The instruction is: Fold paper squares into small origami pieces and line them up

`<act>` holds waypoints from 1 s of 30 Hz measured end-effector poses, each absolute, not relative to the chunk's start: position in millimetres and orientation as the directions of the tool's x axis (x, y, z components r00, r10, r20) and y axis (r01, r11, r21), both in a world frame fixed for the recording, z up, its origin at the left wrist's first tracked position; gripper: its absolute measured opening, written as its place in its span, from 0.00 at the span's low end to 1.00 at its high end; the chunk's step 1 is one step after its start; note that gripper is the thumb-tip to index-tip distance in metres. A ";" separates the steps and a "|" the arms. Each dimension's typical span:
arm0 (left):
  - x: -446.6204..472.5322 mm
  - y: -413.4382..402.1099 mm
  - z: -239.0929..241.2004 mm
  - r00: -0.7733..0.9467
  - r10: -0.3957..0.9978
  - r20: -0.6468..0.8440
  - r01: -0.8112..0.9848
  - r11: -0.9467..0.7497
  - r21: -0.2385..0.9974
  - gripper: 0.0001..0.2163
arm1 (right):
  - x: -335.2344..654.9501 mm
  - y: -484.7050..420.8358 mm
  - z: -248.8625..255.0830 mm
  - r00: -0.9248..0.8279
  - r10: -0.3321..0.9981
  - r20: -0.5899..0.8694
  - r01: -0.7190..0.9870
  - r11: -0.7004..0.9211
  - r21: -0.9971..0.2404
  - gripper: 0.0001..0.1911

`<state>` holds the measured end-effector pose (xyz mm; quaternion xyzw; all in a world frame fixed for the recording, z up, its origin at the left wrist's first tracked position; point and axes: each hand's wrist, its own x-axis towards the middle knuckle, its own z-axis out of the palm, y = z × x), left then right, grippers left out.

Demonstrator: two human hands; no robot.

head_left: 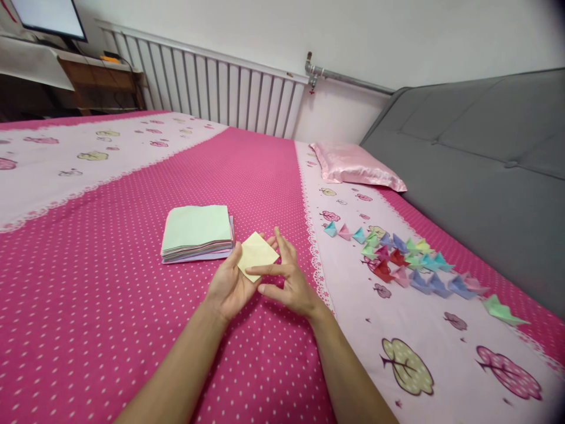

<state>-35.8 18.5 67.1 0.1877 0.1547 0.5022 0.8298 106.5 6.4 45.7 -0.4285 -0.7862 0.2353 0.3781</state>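
I am holding a pale yellow sheet [256,253] of square paper between both hands, tilted like a diamond and lifted just above the bedspread [88,306]. My left hand [228,287] is lying palm-up beneath it, with the thumb closing on its left edge. My right hand [289,284] is gripping it from the other side, with the forefinger pressing across its near corner and the other fingers spreading behind it. Both hands are therefore clamping the same sheet and nearly touching each other. Just beyond my left hand, a stack of coloured sheets [196,233] is resting on the pink dotted cloth, pale green on top. Out past my right hand, well apart from it, a cluster of folded paper shapes [399,259] is trailing across the lighter strip of the bedspread. Farther off on that side, a pink pillow [355,166] is lying against a grey padded panel [477,171]. A white radiator [212,88] is standing along the far wall.
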 end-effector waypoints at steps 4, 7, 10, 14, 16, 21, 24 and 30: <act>-33.4 19.0 68.0 0.395 0.912 -0.109 -0.748 0.388 0.538 0.24 | 107.7 7.6 47.8 -0.285 0.863 0.416 0.422 0.503 -0.754 0.09; -28.2 19.3 62.8 0.268 0.947 -0.180 -0.686 0.319 0.654 0.19 | 109.7 10.5 48.7 -0.078 0.885 0.459 0.331 0.457 -0.825 0.05; -23.3 17.6 53.4 0.165 0.968 -0.187 -0.549 0.247 0.798 0.16 | 110.8 15.4 45.7 0.179 0.897 0.405 0.172 0.377 -0.910 0.07; -21.2 12.9 46.9 0.292 0.953 -0.084 -0.393 0.199 0.898 0.17 | 107.7 20.7 37.3 0.221 0.944 0.245 0.012 0.248 -0.969 0.15; -21.2 11.1 48.1 0.342 0.939 -0.049 -0.363 0.180 0.914 0.17 | 105.1 20.9 34.6 0.151 0.969 0.197 -0.056 0.207 -0.977 0.15; -21.0 9.4 53.5 0.322 0.946 -0.038 -0.303 0.142 0.942 0.17 | 101.9 18.2 35.3 0.070 0.986 0.152 -0.206 0.163 -0.965 0.11; -21.6 10.3 52.7 0.271 0.960 -0.074 -0.308 0.159 0.938 0.18 | 102.4 18.0 36.8 0.083 0.986 0.148 -0.209 0.162 -0.964 0.09; -26.4 15.3 47.0 0.061 0.996 -0.066 -0.313 0.082 0.946 0.16 | 104.1 19.3 36.0 0.159 0.970 0.182 -0.165 0.208 -0.964 0.10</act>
